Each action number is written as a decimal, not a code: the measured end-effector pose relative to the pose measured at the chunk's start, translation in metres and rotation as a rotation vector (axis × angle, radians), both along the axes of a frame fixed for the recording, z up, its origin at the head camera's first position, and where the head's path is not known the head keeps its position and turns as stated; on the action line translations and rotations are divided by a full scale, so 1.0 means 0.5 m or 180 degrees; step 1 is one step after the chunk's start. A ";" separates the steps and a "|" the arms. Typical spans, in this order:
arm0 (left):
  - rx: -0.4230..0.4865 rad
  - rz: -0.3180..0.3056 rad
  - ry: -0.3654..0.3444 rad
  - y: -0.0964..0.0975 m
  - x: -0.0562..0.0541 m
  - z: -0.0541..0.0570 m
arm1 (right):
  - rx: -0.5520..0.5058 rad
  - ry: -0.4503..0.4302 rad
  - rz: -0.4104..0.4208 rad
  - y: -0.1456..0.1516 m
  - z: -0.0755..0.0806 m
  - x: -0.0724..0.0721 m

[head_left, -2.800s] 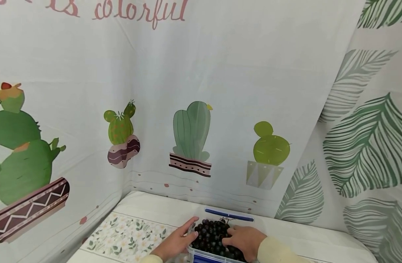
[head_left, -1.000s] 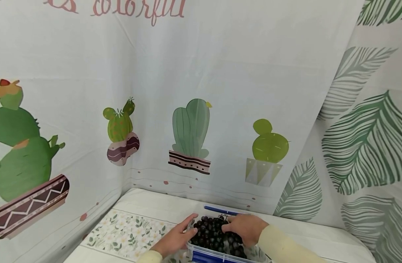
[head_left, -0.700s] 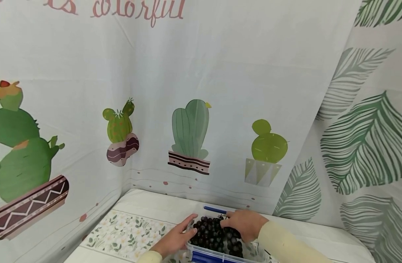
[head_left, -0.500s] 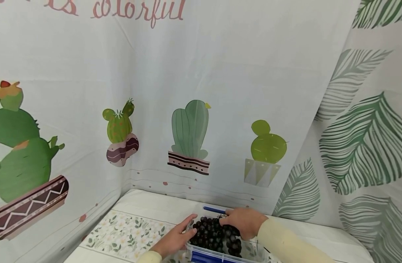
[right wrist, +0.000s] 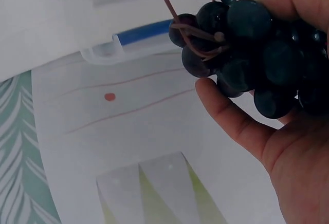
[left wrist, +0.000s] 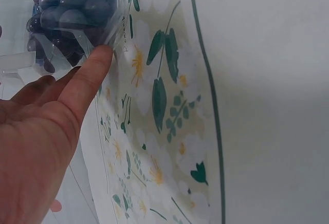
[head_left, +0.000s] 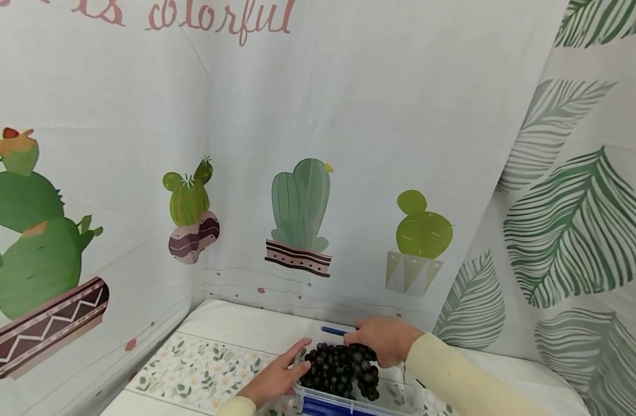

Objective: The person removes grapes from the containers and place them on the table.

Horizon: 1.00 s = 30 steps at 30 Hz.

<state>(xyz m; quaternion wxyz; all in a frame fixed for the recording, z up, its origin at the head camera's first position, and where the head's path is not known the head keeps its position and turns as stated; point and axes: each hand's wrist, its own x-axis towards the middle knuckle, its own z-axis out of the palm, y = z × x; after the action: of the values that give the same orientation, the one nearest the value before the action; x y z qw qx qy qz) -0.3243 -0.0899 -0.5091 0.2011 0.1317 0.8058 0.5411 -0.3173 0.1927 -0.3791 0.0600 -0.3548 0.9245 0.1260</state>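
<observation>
A clear plastic container [head_left: 344, 398] with blue clips holds dark grapes [head_left: 328, 367], heaped toward its left side. My left hand [head_left: 276, 375] rests against the left wall, its fingers extended. In the left wrist view that hand [left wrist: 56, 111] touches the clear wall with a straight index finger. Over the right part of the container, my right hand [head_left: 385, 341] holds a bunch of grapes that hangs down from it. The right wrist view shows this bunch of grapes [right wrist: 247, 54], with a brown stem, cradled between the right hand's [right wrist: 303, 157] fingers and thumb.
A white table [head_left: 235, 318] carries a floral runner [head_left: 203, 370] that passes under the container. A blue clip [head_left: 332, 331] stands out at the container's back edge. Close behind the table hangs a white cactus-print cloth [head_left: 359, 231], with a leaf-print cloth [head_left: 568, 231] on the right.
My right hand has closed on a bunch of grapes and moved up and slightly back, raising it. More of the container's floor shows at the right. My left hand has stayed nearly still.
</observation>
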 end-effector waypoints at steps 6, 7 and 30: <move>-0.0003 0.0029 0.0014 0.004 -0.002 0.002 | 0.0025 0.0165 0.0030 -0.006 0.024 0.001; -0.0005 0.0031 0.0015 0.004 -0.003 0.001 | 0.0046 0.0196 0.0041 -0.007 0.028 0.001; -0.0003 0.0012 0.0001 -0.001 -0.010 -0.007 | 0.0107 0.0423 0.0086 -0.009 0.073 0.015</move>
<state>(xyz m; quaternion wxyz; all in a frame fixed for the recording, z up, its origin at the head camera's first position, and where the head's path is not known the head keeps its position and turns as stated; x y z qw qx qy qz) -0.3295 -0.0902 -0.5124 0.2000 0.1301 0.8064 0.5411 -0.3095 0.1881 -0.3428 0.0028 -0.3570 0.9193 0.1655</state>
